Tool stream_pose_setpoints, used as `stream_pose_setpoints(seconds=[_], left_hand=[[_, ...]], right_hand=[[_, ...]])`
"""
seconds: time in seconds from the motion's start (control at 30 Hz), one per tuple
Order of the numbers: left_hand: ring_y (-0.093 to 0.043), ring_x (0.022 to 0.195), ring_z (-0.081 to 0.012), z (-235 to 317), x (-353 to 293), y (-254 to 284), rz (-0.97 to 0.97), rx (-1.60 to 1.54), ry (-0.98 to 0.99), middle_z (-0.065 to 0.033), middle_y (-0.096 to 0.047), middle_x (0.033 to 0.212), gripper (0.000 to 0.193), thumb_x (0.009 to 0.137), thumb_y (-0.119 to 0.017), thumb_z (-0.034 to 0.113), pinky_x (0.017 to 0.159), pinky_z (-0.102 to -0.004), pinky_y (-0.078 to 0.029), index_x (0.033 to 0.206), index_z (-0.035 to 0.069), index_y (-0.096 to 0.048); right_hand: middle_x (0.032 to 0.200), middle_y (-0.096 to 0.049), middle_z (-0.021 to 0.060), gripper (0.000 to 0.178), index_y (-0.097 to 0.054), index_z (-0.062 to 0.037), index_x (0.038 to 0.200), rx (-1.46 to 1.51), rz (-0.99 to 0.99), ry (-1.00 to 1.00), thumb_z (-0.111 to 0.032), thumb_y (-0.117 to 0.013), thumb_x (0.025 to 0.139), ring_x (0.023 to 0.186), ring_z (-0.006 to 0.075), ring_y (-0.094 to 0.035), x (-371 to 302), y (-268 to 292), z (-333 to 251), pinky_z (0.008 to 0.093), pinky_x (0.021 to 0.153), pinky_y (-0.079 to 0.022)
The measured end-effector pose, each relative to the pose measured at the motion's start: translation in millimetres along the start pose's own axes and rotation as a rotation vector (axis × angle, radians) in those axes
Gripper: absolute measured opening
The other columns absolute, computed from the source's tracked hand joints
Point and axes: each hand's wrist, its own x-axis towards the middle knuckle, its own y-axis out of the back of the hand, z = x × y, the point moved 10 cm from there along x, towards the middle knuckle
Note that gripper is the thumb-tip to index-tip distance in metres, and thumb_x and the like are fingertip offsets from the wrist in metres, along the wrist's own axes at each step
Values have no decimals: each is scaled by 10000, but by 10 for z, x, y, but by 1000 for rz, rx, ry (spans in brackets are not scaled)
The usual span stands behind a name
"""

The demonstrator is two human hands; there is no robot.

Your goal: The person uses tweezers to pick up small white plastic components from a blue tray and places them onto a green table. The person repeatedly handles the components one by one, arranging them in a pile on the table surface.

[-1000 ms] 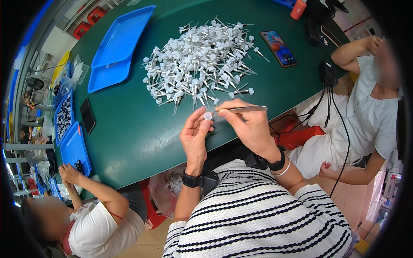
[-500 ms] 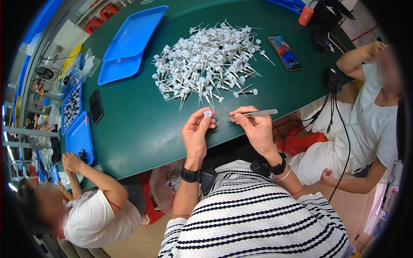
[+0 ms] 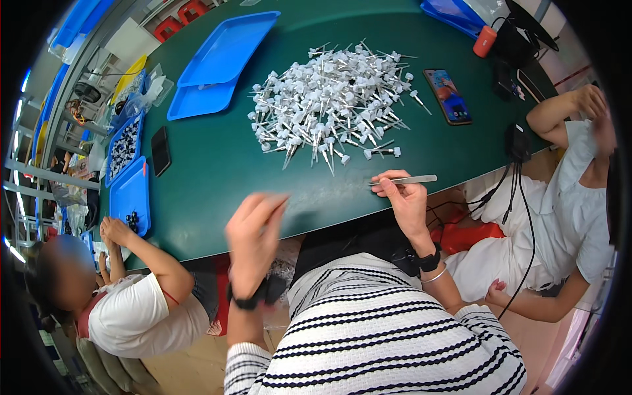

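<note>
My right hand [image 3: 406, 199] is closed on metal tweezers [image 3: 420, 179], held nearly level above the front part of the green table [image 3: 210, 174]. Smeared by motion, my left hand [image 3: 253, 230] is over the table's front edge, and whether its fingers hold anything cannot be made out. Beyond both hands lies a heap of small white plastic parts with thin metal stems [image 3: 329, 105]. A few of these parts lie loose at the heap's near and right sides.
Blue trays [image 3: 227, 49] lie at the back left. A dark phone [image 3: 160, 151] is on the left, a lit phone [image 3: 449, 99] right of the heap. A co-worker [image 3: 135, 299] sits at left by a blue tray [image 3: 130, 191]; another person [image 3: 559, 197] sits at right near hanging cables [image 3: 519, 171].
My left hand has moved left and toward me, away from the right hand. The small white part seen in its fingers before is no longer visible. My right hand still holds the tweezers.
</note>
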Motion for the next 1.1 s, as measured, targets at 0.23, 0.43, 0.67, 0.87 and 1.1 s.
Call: stream_pose_setpoints(seconds=[0.23,0.43,0.67,0.87,1.1], left_hand=[[-537,878,-293,49,603,-1574,-354,351,-396,-110,-538,933,236,731,-543,-59,704,-366,-477,942,13,-619],[-554,862,-298,36,740,-1397,-182,91,-426,-117,-556,925,182,706,-671,-11,691,-356,-477,875,17,-611],[-614,693,-72,-489,316,-1253,-27,-713,331,-73,-673,908,121,828,-658,-27,579,-192,-477,919,-13,-580],[-639,834,-121,-566,108,-1303,38,-943,363,-80,-650,956,198,854,-629,-25,714,-224,-520,1046,-48,-586],[-635,826,-137,-727,-32,-1406,-37,-1099,500,-91,-650,1010,273,883,-622,48,651,-227,-509,1144,-30,-604]], right_hand=[[915,-678,89,180,-620,40,962,-53,4,27,-133,-588,923,767,141,-666,-9,43,44,240,680,-531],[918,-676,96,188,-616,43,980,56,35,1,-134,-590,923,775,146,-662,17,50,-8,247,695,-530],[1012,-652,130,169,-603,48,1034,246,37,202,-73,-575,920,929,166,-629,47,-229,-548,272,798,-515],[1034,-647,106,169,-608,32,1049,232,-38,187,-78,-558,930,925,138,-603,110,-536,-371,262,829,-495],[1032,-647,102,166,-616,25,1052,232,-70,144,-71,-558,929,912,137,-612,93,-626,-347,249,813,-498]])
